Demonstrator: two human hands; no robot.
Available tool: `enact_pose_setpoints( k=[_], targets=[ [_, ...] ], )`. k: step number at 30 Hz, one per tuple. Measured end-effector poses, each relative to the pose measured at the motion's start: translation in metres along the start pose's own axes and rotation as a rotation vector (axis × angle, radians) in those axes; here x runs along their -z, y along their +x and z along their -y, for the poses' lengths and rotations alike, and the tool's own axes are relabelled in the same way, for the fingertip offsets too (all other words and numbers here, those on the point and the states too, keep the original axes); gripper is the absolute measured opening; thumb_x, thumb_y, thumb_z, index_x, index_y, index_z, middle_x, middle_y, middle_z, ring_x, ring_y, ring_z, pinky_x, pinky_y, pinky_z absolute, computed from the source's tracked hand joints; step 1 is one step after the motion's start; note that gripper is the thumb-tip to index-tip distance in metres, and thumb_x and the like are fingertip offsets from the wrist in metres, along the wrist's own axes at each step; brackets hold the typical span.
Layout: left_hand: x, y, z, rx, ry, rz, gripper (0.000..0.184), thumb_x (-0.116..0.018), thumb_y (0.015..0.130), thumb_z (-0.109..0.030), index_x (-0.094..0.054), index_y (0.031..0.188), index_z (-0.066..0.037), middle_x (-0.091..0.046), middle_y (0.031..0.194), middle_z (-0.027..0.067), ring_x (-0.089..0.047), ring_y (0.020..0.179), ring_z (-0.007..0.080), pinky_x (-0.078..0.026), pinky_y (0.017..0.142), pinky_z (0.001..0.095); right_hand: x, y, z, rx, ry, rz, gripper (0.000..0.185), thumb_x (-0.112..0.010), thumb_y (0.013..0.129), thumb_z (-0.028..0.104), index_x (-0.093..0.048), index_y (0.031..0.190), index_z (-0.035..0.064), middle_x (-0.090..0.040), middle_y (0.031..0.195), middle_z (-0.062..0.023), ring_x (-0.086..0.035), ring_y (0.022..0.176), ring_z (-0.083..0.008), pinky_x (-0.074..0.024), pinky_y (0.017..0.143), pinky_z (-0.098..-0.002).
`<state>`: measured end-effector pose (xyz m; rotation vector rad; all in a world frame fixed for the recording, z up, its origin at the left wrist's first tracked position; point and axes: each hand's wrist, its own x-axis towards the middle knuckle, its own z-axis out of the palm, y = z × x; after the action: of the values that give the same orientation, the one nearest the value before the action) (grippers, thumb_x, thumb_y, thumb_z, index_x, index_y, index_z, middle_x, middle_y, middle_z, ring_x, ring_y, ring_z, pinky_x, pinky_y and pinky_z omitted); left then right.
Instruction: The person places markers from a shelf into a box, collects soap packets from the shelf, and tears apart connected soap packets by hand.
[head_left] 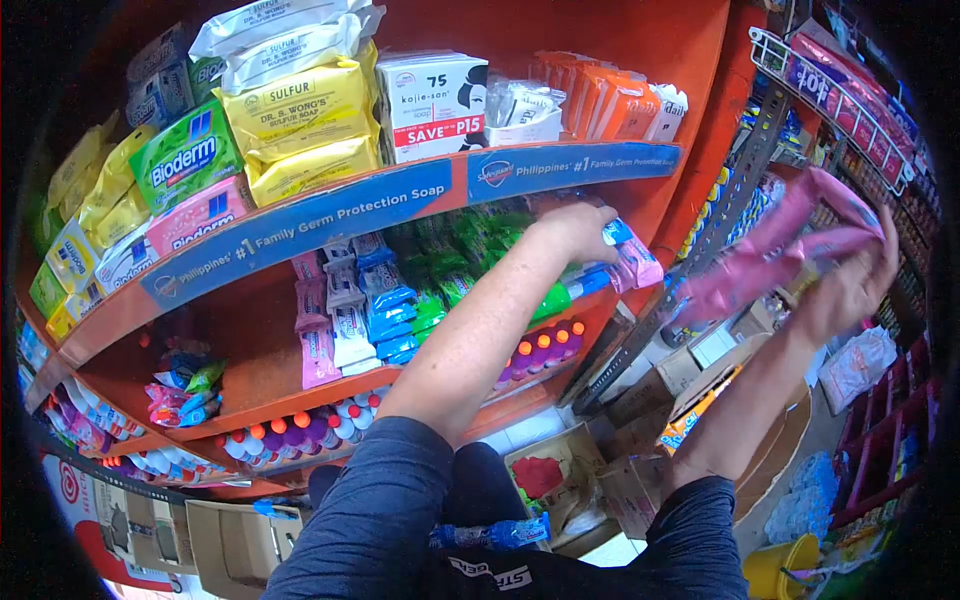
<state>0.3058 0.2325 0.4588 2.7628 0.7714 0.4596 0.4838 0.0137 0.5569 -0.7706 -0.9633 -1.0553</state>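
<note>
My left hand [575, 235] reaches into the lower shelf compartment, its fingers bent over small blue and pink soap packets [630, 255] at the right end; its grip is partly hidden. Off to the right, my right hand [850, 290] is raised with a long pink strip of packets [780, 245], blurred by motion. Green packets [450, 260] fill the compartment beside my left hand. Blue packets [385, 300] and pink Bioderm packets [312, 320] stand further left. A blue packet [490, 534] lies at my lap.
Yellow sulfur soaps [300, 110], green Bioderm boxes [187, 157] and a white kojie-san box [435, 105] stand on the upper shelf. Bottles with orange caps [540, 350] line the level below. A metal post [740, 170], wire rack [830, 110] and open cartons [560, 470] are nearby.
</note>
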Motion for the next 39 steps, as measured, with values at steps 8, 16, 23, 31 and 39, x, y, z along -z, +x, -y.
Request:
enact_pose_setpoints(
  k=[8, 16, 23, 31, 39],
  targets=[
    [0.019, -0.031, -0.044, -0.210, 0.218, -0.389, 0.077, -0.061, 0.072, -0.061, -0.054, 0.125, -0.006, -0.052, 0.127, 0.0204, -0.052, 0.114, 0.0353, -0.042, 0.096, 0.0412, 0.078, -0.018, 0.073, -0.188, 0.045, 0.151, 0.043, -0.031, 0.095, 0.022, -0.050, 0.122, -0.0065, -0.053, 0.125, -0.0208, -0.054, 0.108, -0.0270, -0.0439, 0.093, -0.0362],
    [-0.046, -0.205, -0.101, -0.343, -1.125, -0.064, 0.095, -0.082, 0.067, -0.025, -0.025, 0.140, -0.001, -0.043, 0.134, 0.0151, -0.042, 0.125, 0.0240, -0.034, 0.104, 0.0361, 0.080, -0.138, 0.141, -0.381, 0.417, 0.670, 0.039, -0.047, 0.093, 0.034, -0.058, 0.118, 0.0064, -0.051, 0.127, -0.0211, -0.046, 0.120, -0.0331, -0.0328, 0.103, -0.0449],
    [-0.060, -0.327, -0.056, 0.107, -1.460, -0.725, 0.068, -0.075, 0.066, 0.000, -0.041, 0.123, -0.008, -0.053, 0.112, 0.0051, -0.052, 0.110, 0.0147, -0.040, 0.096, 0.0310, 0.085, -0.262, 0.217, -1.399, 1.133, 1.138, 0.091, -0.079, 0.072, 0.029, -0.026, 0.140, 0.0023, -0.049, 0.126, -0.0118, -0.051, 0.114, -0.0212, -0.0501, 0.084, -0.0352],
    [-0.033, -0.438, -0.045, 0.089, -0.959, -0.826, 0.069, -0.062, 0.057, 0.011, -0.045, 0.122, -0.006, -0.047, 0.121, 0.0068, -0.046, 0.117, 0.0182, -0.036, 0.099, 0.0318, 0.109, -0.398, 0.281, -1.119, 1.100, 1.800, 0.080, -0.081, 0.065, 0.026, -0.043, 0.131, 0.0027, -0.052, 0.124, -0.0125, -0.053, 0.112, -0.0281, -0.0364, 0.100, -0.0427],
    [-0.025, -0.553, -0.050, 0.419, -0.768, -1.078, 0.065, -0.075, 0.062, -0.004, -0.047, 0.120, -0.005, -0.051, 0.115, 0.0071, -0.052, 0.106, 0.0162, -0.042, 0.092, 0.0301, 0.106, -0.413, 0.283, -0.687, 0.652, 1.689, 0.047, -0.072, 0.070, 0.016, -0.057, 0.113, 0.0052, -0.062, 0.104, -0.0215, -0.060, 0.097, -0.0393, -0.0491, 0.082, -0.0437]
  ],
)
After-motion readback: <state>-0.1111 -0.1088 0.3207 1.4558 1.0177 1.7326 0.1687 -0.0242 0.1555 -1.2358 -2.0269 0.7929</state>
